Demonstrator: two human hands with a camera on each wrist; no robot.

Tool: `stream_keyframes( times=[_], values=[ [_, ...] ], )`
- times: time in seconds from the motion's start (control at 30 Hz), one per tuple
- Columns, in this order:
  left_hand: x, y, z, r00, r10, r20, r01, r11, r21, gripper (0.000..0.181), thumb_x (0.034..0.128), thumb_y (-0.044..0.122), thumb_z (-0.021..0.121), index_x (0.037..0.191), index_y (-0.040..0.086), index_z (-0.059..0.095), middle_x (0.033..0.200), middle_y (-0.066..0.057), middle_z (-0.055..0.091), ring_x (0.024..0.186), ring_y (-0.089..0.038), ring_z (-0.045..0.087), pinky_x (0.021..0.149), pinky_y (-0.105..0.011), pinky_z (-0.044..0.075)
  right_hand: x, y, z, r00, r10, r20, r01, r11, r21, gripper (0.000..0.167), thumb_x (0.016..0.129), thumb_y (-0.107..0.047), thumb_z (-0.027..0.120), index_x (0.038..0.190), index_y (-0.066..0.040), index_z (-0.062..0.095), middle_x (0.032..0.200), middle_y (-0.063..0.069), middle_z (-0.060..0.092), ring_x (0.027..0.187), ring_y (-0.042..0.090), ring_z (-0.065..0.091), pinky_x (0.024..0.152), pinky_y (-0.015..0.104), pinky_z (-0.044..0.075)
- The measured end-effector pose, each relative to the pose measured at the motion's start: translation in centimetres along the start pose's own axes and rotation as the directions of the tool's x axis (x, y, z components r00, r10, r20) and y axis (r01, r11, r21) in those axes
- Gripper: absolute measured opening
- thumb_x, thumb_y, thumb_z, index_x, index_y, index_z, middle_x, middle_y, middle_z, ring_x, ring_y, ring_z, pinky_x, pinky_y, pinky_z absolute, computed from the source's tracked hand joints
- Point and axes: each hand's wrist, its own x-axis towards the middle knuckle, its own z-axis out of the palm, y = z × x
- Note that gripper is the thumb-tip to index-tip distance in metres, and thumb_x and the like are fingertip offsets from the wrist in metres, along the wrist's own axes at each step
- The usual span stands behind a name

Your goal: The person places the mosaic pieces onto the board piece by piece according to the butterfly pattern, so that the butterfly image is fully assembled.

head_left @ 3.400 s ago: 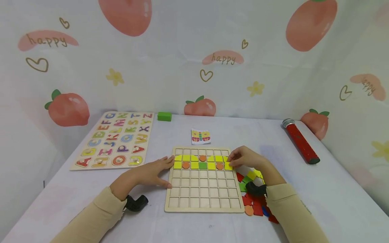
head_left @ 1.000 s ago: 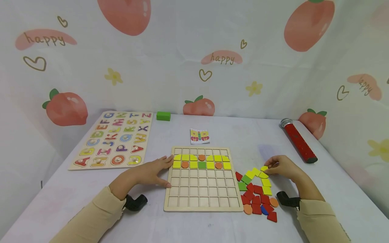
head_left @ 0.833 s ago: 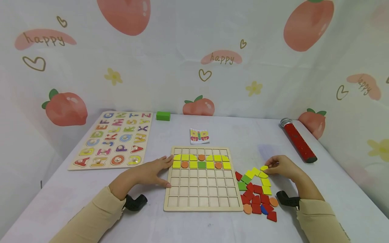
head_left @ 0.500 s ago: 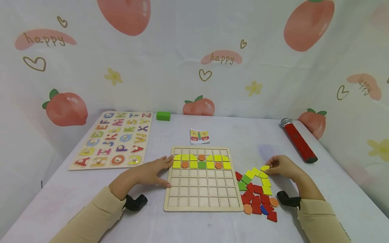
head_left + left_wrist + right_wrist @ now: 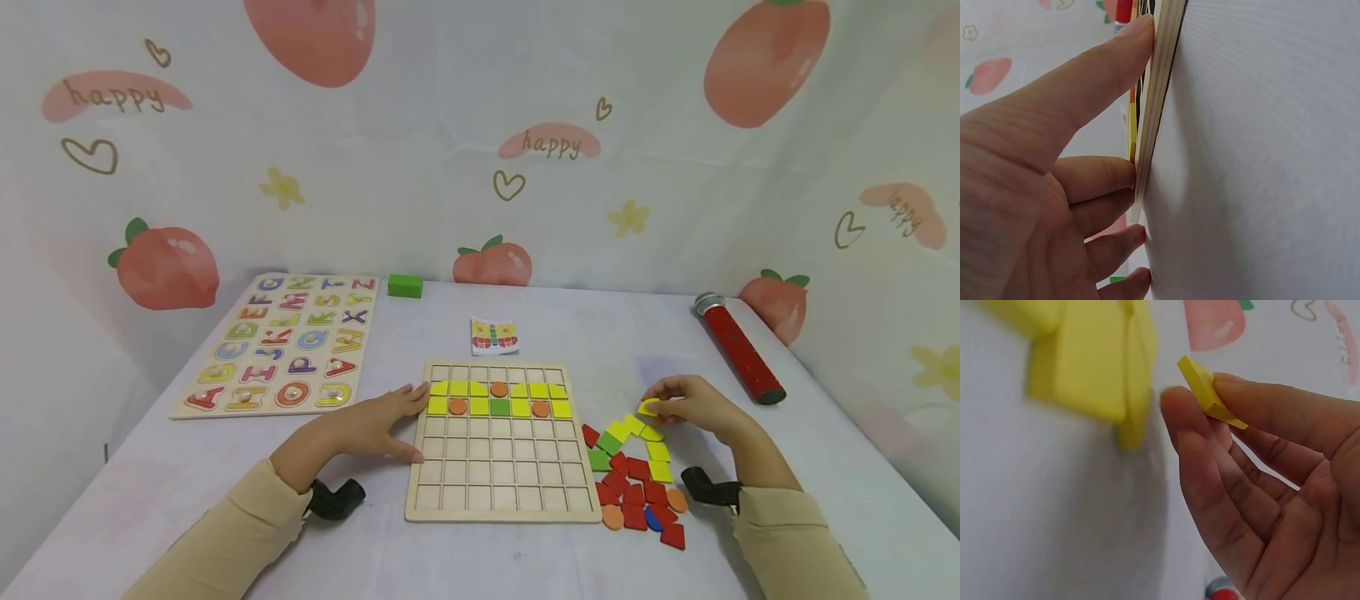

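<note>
With thumb and index finger, my right hand (image 5: 696, 407) pinches a yellow tile (image 5: 1198, 385), held just off the table at the far end of the tile pile. The tile seems to have one curved corner. My left hand (image 5: 369, 430) rests beside the wooden grid board (image 5: 504, 516), thumb and fingertips touching its left edge with fingers fairly straight. Yellow tiles, orange discs and one green square (image 5: 499, 407) fill the board's second and third rows; its other cells are bare. Beyond the board lies a small butterfly pattern card (image 5: 486, 335).
Loose red tiles (image 5: 637, 469), plus yellow, green, orange and blue pieces, lie right of the board. An alphabet puzzle board (image 5: 300, 354) lies back left, beside a green block (image 5: 406, 287). A red microphone (image 5: 742, 354) lies back right. A printed cloth hangs behind.
My right hand has gone from the board's right edge to the loose tiles, pinched a yellow tile, and now lifts it slightly leftward. My left hand has stayed at the board.
</note>
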Motion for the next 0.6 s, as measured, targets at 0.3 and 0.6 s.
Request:
stream_keyframes(
  times=[0.3, 0.6],
  values=[
    [0.3, -0.1, 0.2, 1.0, 0.001, 0.0, -0.001, 1.0, -0.001, 0.094, 0.0722, 0.05, 0.073, 0.147, 0.014, 0.028, 0.157, 0.003, 0.014, 0.146, -0.024, 0.008, 0.117, -0.046, 0.018, 1.3, -2.9, 1.3, 0.995, -0.088, 0.05, 0.087, 0.996, 0.024, 0.03, 0.088, -0.021, 0.064, 0.107, 0.002, 0.062, 0.091, 0.009, 0.059, 0.076, 0.017, 0.059, 0.073, 0.023, 0.054],
    [0.1, -0.1, 0.1, 1.0, -0.006, -0.006, 0.006, 1.0, -0.003, 0.095, 0.0722, 0.05, 0.073, 0.147, 0.015, 0.027, 0.157, 0.003, 0.015, 0.146, -0.025, 0.008, 0.117, -0.047, 0.017, 3.3, -6.8, 3.6, 0.952, -0.242, 0.186, 0.222, 0.968, 0.119, 0.029, 0.087, -0.013, 0.065, 0.106, 0.008, 0.058, 0.08, 0.006, 0.06, 0.071, 0.018, 0.059, 0.069, 0.026, 0.054]
  ],
)
